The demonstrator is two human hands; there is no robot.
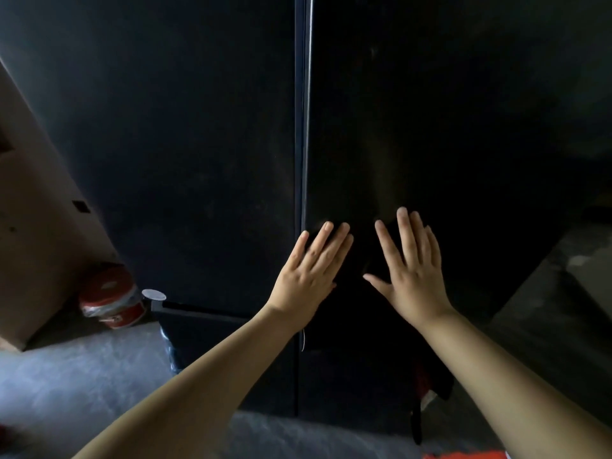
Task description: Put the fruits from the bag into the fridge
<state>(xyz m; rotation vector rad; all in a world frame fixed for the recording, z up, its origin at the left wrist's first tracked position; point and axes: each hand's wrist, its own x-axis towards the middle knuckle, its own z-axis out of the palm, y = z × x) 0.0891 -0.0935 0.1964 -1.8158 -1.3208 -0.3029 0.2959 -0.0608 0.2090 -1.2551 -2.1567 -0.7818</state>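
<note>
Pressing flat on the fridge (198, 144), both palms lie against its right door (447, 111). The left hand (309, 273) is just right of the seam (302, 127) and the right hand (414, 276) is beside it. The fingers (326, 240) are straight and spread, holding nothing.

Both doors look shut, and neither fruits nor bag are plainly in view, so I cannot tell whether this is a final push closed or the start of opening up. To open, the fingers must hook the door edge at the seam and pull.

To the left, a box (29, 226) leans by the fridge with a red tub (111, 298) at its foot on the floor (82, 376). A grey surface (563, 293) is close on the right and may limit the door's swing.
</note>
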